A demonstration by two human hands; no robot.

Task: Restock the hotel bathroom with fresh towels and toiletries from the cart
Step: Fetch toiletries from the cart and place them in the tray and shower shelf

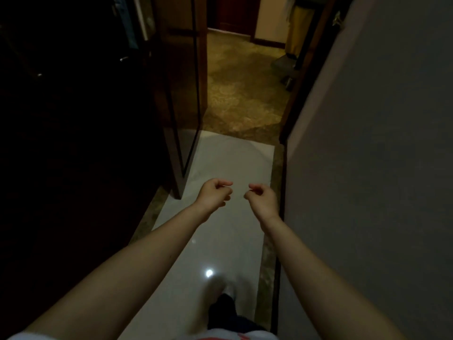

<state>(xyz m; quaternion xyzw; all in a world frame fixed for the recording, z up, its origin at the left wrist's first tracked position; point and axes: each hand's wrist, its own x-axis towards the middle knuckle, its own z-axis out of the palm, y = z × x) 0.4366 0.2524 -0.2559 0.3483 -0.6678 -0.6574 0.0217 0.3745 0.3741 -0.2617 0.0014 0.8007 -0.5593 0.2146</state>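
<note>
My left hand (214,195) and my right hand (262,197) are stretched out ahead of me over a white tiled floor (220,236), close together, fingers loosely curled, nothing in either. Part of a cart (294,33) with a yellow bag shows beyond the doorway at the upper right, on the patterned carpet (240,89). No towels or toiletries can be made out in this dim view.
An open dark wooden door (181,94) stands to the left of the passage. A grey wall (380,143) runs along the right. Dark furniture fills the left side. My foot (228,298) is on the tile below.
</note>
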